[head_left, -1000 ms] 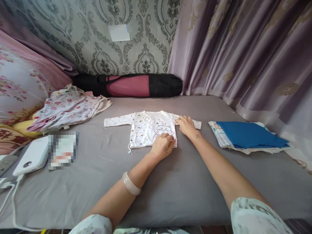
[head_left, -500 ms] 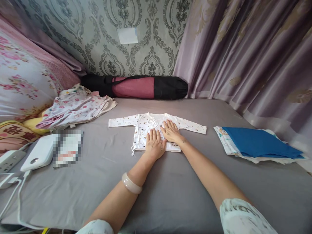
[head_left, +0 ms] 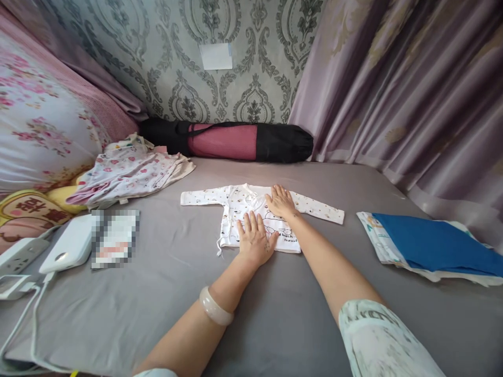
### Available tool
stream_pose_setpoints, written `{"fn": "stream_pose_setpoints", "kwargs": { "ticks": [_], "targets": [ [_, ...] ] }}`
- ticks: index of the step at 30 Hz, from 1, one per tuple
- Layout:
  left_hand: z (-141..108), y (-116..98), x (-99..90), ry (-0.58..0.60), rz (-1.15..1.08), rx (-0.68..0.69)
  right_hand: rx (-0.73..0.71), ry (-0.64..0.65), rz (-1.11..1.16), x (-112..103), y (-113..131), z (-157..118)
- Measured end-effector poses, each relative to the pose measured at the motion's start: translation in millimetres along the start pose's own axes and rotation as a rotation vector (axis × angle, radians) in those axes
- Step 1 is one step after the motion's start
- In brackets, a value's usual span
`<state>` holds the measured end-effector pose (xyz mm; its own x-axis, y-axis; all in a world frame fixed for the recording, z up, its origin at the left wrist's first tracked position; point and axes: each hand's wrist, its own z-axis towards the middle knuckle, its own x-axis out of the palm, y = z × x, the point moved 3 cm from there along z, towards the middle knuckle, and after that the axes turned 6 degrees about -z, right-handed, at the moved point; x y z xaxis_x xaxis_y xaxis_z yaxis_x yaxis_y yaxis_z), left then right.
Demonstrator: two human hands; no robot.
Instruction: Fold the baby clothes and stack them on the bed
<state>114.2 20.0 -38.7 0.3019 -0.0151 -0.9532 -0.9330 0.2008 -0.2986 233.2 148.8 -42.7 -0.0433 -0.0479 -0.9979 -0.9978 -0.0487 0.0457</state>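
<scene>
A small white baby shirt (head_left: 231,209) with a scattered print, side ties and a drawing on its front lies spread flat, both sleeves stretched outward. My left hand (head_left: 256,238) rests palm down on its lower middle, fingers spread. Higher up, at the right chest near the sleeve, my right hand (head_left: 282,201) lies flat with its fingers stretched out. Neither hand grips the cloth. Parts of the shirt's drawing and lettering are hidden under my hands and right forearm. Around my left wrist is a pale bangle (head_left: 215,306).
Grey sheet (head_left: 157,303) covers the surface. Folded cloths with a blue one (head_left: 440,243) on top lie right; printed baby clothes (head_left: 133,173) lie left. A white power bank (head_left: 73,243), cables and a power strip (head_left: 21,254) sit left. A black-and-pink rolled bag (head_left: 223,141) lies along the wall.
My right hand has slid up the shirt toward the right shoulder, and my hands are further apart. The view has shifted slightly. The shirt still lies flat.
</scene>
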Motion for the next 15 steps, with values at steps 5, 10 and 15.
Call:
{"fn": "stream_pose_setpoints", "kwargs": {
  "ticks": [5,10,15],
  "targets": [
    [1,-1,-2.6,0.03,-0.044,-0.005,-0.008,-0.041,0.016,-5,-4,4],
    [7,8,-27.6,-0.008,-0.165,-0.016,-0.117,-0.08,0.074,-20,-4,-38],
    [8,51,-66.4,-0.123,-0.148,-0.203,-0.165,-0.018,0.016,-8,3,-92]
  ]
}}
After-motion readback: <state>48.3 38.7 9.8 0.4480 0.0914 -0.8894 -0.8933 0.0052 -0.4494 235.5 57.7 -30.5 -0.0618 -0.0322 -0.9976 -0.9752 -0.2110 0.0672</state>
